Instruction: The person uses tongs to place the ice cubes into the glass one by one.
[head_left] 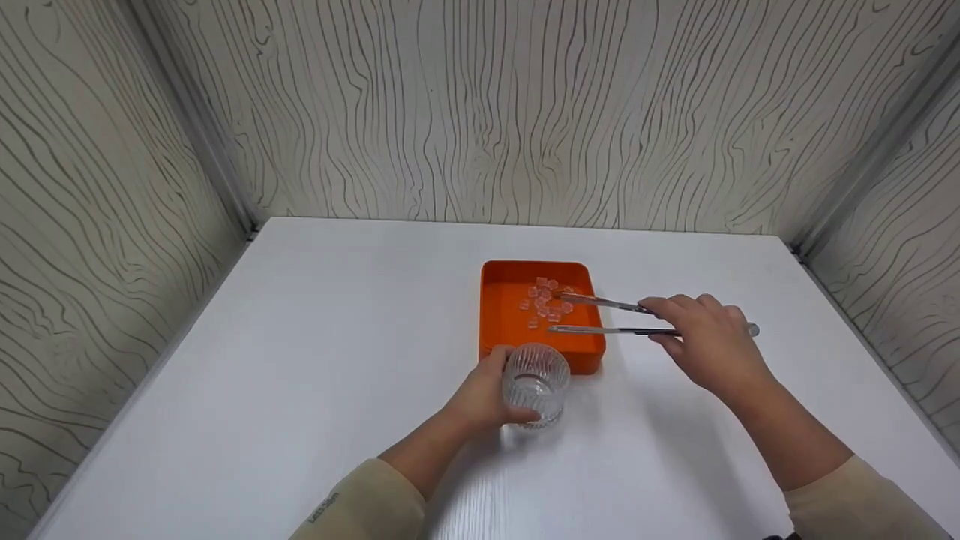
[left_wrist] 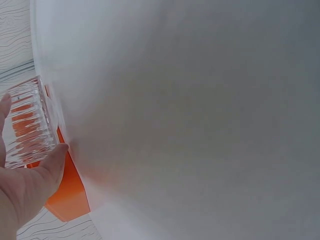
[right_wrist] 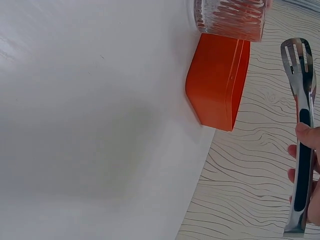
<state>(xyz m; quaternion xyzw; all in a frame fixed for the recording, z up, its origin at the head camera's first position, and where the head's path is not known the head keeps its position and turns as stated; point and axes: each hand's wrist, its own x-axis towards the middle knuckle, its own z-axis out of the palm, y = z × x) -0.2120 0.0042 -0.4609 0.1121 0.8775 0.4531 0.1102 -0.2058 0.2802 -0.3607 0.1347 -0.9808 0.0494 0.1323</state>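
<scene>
My left hand (head_left: 480, 397) grips a clear ribbed glass (head_left: 536, 386) in front of an orange tray (head_left: 495, 300), thumb and fingers around its side. No cubes show inside the glass. Metal tongs (head_left: 600, 330) with dark grip strips are held in my right hand (head_left: 712, 341), their arms spread apart over the tray's right side. Several small clear cubes (head_left: 544, 304) lie in the tray, close to the tong tips. In the right wrist view, one slotted tong head (right_wrist: 298, 60) shows above the tray's level. The left wrist view shows the glass (left_wrist: 30, 122) beside the tray.
A white table (head_left: 337, 337) carries the tray. Wood-grain panels (head_left: 487, 112) stand behind the table and along both sides, joined by grey corner posts (head_left: 191, 112).
</scene>
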